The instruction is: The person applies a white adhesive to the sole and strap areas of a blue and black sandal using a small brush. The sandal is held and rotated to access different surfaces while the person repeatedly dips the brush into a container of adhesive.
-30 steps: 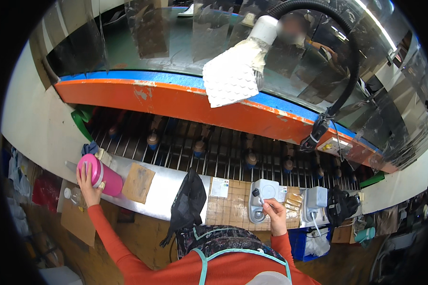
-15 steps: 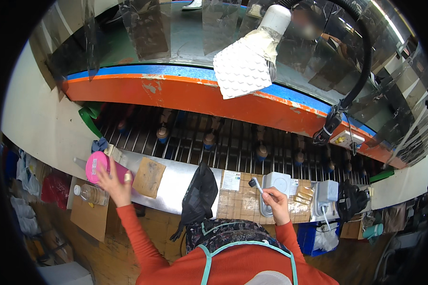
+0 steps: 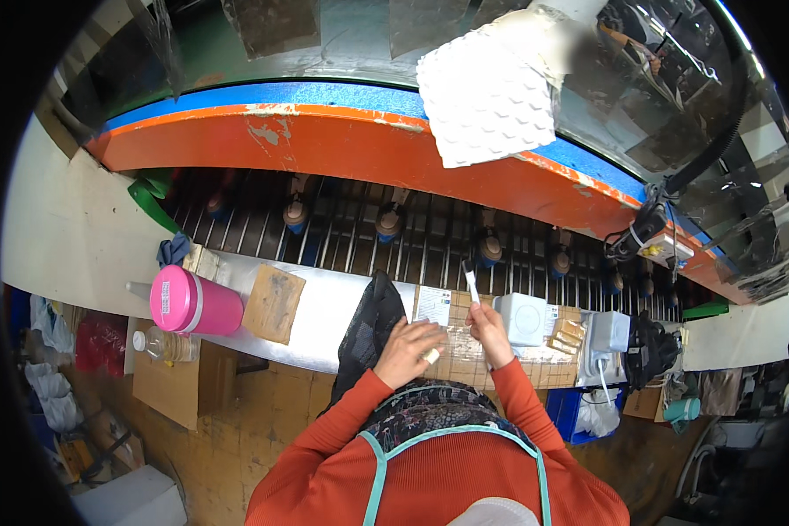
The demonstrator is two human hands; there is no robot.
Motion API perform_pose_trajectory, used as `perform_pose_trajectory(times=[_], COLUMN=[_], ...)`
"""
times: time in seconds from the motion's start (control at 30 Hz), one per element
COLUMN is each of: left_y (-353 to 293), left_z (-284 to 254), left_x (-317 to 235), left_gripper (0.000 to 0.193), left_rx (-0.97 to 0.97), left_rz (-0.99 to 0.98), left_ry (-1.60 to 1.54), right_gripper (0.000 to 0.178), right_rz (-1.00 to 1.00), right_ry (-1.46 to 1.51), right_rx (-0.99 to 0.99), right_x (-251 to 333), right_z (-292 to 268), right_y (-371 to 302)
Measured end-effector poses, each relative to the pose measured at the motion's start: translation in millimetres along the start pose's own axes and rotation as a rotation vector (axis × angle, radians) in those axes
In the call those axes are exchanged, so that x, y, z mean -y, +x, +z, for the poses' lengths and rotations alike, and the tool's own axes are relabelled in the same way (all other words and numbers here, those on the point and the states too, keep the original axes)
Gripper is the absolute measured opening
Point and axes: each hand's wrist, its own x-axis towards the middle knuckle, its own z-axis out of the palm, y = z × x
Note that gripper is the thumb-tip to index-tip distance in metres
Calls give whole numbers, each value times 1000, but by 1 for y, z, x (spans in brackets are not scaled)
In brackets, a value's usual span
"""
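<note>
My right hand [image 3: 491, 333] is closed around the pale handle of a small brush [image 3: 472, 282], whose dark head points away from me toward the metal bars. My left hand [image 3: 405, 353] has its fingers stretched out to the right over a tiled-pattern board [image 3: 465, 361], with a light wrap on one finger. Against that hand lies a black fabric piece [image 3: 359, 329], partly covered by it. A white square container [image 3: 521, 318] stands just right of my right hand. A printed white card [image 3: 433, 305] lies on the board beyond my left hand.
A pink jug [image 3: 197, 302] and a brown flat pad [image 3: 273, 303] sit on the ledge at left. Several shoe-like items [image 3: 388, 223] stand among metal bars [image 3: 333, 245] beneath an orange edge [image 3: 263, 140]. A covered lamp [image 3: 486, 92] hangs above. Another white container [image 3: 611, 331] stands at right.
My left hand has moved right, from the pink jug to the black fabric piece and board. My right hand has brought the brush slightly left and farther forward. The view has shifted too.
</note>
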Motion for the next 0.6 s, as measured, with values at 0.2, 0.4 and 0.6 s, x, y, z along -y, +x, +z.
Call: perform_pose_trajectory(times=[0.2, 0.4, 0.6], left_y=[1, 9, 11], left_z=[-7, -26, -38], left_x=[11, 15, 14], left_gripper=[28, 23, 27], left_rx=[67, -26, -52], left_rz=[2, -24, -84], left_ry=[-8, 20, 11], right_gripper=[47, 92, 103], right_rz=[-183, 176, -33], right_ry=[-737, -1142, -1102], right_rx=[-280, -400, -349], right_x=[1, -8, -44], right_z=[-31, -41, -62], right_y=[133, 236, 265])
